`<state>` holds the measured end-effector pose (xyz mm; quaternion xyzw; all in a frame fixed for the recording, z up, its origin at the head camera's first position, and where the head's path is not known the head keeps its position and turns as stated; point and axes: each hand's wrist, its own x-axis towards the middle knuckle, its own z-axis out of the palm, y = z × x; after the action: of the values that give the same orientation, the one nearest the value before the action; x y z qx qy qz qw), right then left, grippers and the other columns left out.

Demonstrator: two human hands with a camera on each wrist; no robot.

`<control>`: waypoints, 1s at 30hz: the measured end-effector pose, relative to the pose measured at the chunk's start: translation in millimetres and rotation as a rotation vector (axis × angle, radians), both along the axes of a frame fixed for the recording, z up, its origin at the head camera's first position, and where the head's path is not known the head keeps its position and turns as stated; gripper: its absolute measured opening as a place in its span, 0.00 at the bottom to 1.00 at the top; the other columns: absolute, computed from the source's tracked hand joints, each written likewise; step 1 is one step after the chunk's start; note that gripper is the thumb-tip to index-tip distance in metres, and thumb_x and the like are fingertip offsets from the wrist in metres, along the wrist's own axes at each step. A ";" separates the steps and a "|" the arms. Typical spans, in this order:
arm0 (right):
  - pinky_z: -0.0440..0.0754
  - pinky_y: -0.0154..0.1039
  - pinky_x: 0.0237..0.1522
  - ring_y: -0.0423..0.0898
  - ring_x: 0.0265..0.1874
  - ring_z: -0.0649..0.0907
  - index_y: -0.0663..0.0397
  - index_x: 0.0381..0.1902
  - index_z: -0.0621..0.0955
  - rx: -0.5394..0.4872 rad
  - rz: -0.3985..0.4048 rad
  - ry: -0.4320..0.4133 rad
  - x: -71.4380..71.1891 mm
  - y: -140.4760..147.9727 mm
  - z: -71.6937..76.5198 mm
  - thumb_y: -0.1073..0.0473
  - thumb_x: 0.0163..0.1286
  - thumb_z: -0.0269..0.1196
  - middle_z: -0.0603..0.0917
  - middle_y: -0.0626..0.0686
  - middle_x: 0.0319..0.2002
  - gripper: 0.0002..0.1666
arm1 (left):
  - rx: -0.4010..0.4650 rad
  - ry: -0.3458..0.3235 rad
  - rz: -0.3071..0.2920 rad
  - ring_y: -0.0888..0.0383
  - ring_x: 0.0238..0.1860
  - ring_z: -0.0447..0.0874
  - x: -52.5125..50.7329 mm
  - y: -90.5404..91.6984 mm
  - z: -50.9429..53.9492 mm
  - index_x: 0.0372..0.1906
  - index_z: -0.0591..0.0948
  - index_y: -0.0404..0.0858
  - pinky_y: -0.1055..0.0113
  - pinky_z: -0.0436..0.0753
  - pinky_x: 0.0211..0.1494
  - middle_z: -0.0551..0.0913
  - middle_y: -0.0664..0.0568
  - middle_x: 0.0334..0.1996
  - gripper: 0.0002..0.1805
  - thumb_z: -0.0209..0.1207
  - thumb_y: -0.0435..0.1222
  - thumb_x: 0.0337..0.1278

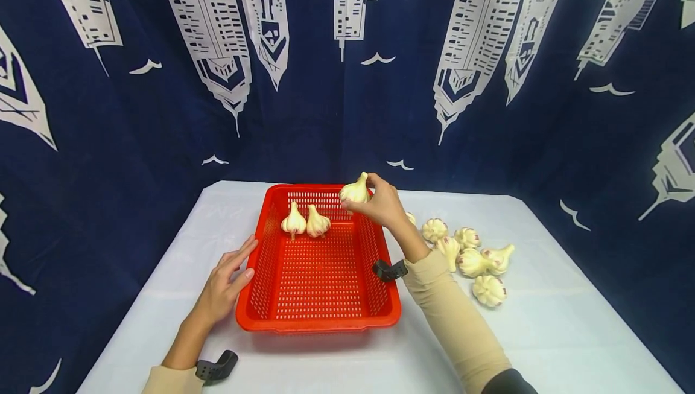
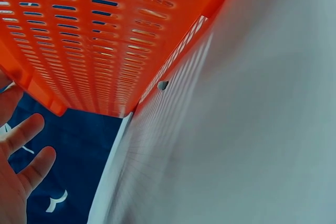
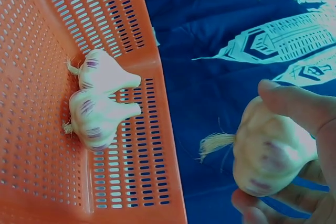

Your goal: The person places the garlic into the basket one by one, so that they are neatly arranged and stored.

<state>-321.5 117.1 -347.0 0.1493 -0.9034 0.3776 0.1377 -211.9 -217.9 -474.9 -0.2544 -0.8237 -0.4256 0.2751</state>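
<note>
My right hand [image 1: 381, 202] grips a garlic bulb [image 1: 355, 190] between thumb and fingers, above the far right corner of a red plastic basket [image 1: 319, 324]. In the right wrist view the held bulb [image 3: 270, 150] shows its roots toward the basket. Two more garlic bulbs [image 1: 294, 222] [image 1: 318, 223] stand side by side inside, near the far wall, stems up. My left hand [image 1: 225, 282] rests at the basket's left rim, fingers extended. From the left wrist, its fingers [image 2: 31, 129] appear beside the slotted basket wall [image 2: 79, 35].
Several garlic bulbs [image 1: 472, 261] lie in a loose group on the white table [image 1: 543, 321], right of the basket and partly behind my right forearm. A dark blue cloth [image 1: 326, 122] with white building prints hangs behind the table.
</note>
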 end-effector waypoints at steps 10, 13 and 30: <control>0.80 0.44 0.35 0.50 0.35 0.81 0.59 0.53 0.76 0.057 -0.025 0.002 -2.4 -19.1 2.9 0.37 0.50 0.76 0.84 0.57 0.43 0.42 | -0.007 -0.026 0.008 0.55 0.55 0.71 0.4 0.1 -0.7 0.69 0.72 0.35 0.71 0.69 0.49 0.69 0.45 0.70 0.30 0.56 0.29 0.60; 0.80 0.42 0.32 0.49 0.32 0.81 0.60 0.53 0.77 0.052 -0.025 -0.001 -3.7 -23.6 4.3 0.38 0.51 0.76 0.84 0.56 0.39 0.41 | -0.014 -0.028 0.013 0.55 0.55 0.71 0.5 -0.1 -0.5 0.69 0.72 0.35 0.70 0.69 0.49 0.69 0.46 0.70 0.30 0.56 0.29 0.60; 0.81 0.44 0.34 0.53 0.36 0.82 0.63 0.56 0.73 0.048 -0.090 -0.147 -18.4 -26.4 -4.5 0.41 0.58 0.70 0.82 0.60 0.40 0.39 | -0.013 -0.021 0.009 0.55 0.55 0.71 0.0 -0.9 0.1 0.69 0.72 0.36 0.68 0.70 0.48 0.69 0.45 0.70 0.30 0.56 0.29 0.60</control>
<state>-339.9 90.7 -351.5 0.0838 -0.9257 0.3591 0.0839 -211.9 -218.8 -474.8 -0.2479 -0.8305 -0.4214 0.2668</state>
